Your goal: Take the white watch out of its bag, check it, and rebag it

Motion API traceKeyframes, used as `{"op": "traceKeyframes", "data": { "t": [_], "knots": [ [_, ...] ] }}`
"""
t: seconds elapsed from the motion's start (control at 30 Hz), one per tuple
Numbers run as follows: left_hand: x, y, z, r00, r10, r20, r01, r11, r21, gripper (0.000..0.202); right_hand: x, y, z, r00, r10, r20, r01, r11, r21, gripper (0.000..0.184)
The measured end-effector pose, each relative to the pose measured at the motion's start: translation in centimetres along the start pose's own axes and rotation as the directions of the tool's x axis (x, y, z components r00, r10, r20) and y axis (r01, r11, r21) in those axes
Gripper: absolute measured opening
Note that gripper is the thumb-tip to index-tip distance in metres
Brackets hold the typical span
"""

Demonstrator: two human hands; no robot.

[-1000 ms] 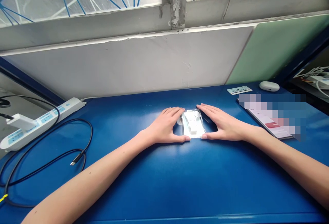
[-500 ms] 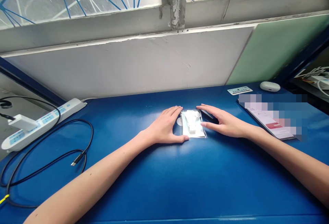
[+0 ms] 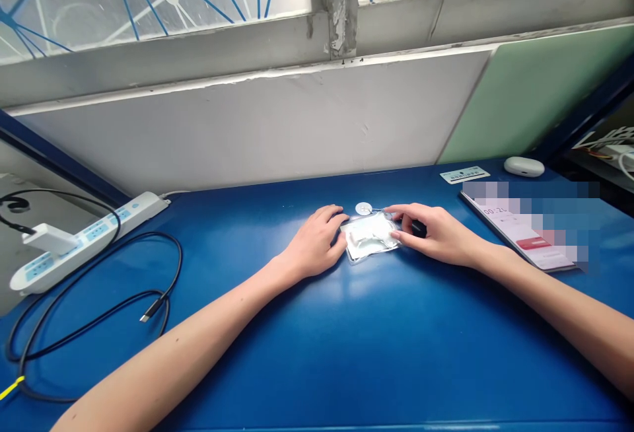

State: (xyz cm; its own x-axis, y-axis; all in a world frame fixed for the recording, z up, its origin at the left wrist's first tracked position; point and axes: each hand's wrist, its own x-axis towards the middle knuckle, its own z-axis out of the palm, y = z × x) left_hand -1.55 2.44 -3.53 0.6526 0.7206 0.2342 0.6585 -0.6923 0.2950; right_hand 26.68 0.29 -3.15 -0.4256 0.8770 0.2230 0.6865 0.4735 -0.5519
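A small clear plastic packet (image 3: 369,240) with white contents lies tilted on the blue table between my hands. My left hand (image 3: 317,244) rests at its left edge, palm down, holding nothing; its fingers are apart and the thumb tip is by the packet. My right hand (image 3: 430,230) grips the packet's right edge, with the thumb over it and other fingers curled behind. Its index fingertip is at a short chain leading to a round white tag (image 3: 364,209) just beyond the packet. Under my right palm shows a dark object (image 3: 419,228), mostly hidden.
At the left are a white power strip (image 3: 94,237) with a plugged-in charger (image 3: 52,239) and a looped black cable (image 3: 158,303). To the right lie a tablet-like screen (image 3: 529,237), partly pixelated, a printed card (image 3: 464,174) and a white earbud case (image 3: 524,166). A wall (image 3: 272,128) stands behind.
The packet has turned from upright to slanted. The round tag has moved from its left side to beyond its far edge. My left thumb has drawn back and my right fingers have curled in.
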Motion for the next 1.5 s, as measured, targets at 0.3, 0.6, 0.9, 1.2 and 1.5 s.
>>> {"op": "traceKeyframes", "data": {
  "t": [0.3,0.6,0.9,1.2,1.5],
  "knots": [
    [0.2,0.3,-0.3,0.999,0.053,0.012,-0.053,0.998,-0.024,0.057,0.0,2.2,-1.1,0.998,-0.051,0.027,0.052,0.998,-0.028,0.068],
    [0.6,-1.3,-1.7,0.988,0.111,0.107,-0.092,0.981,-0.172,0.078,-0.2,2.2,-1.1,0.99,-0.047,0.134,0.055,0.997,-0.053,0.075],
    [0.7,-1.3,-1.3,0.99,0.127,0.068,-0.116,0.982,-0.152,0.076,-0.2,1.9,-1.1,0.986,-0.061,0.157,0.074,0.994,-0.076,0.079],
    [0.6,-1.2,-1.2,0.986,0.156,0.055,-0.149,0.982,-0.12,0.073,-0.2,1.8,-1.1,0.987,-0.032,0.158,0.043,0.997,-0.062,0.079],
    [0.5,-1.4,-1.0,0.983,0.178,0.044,-0.171,0.977,-0.129,0.072,-0.2,1.4,-1.1,0.983,-0.027,0.181,0.043,0.995,-0.088,0.079]
  ]
}}
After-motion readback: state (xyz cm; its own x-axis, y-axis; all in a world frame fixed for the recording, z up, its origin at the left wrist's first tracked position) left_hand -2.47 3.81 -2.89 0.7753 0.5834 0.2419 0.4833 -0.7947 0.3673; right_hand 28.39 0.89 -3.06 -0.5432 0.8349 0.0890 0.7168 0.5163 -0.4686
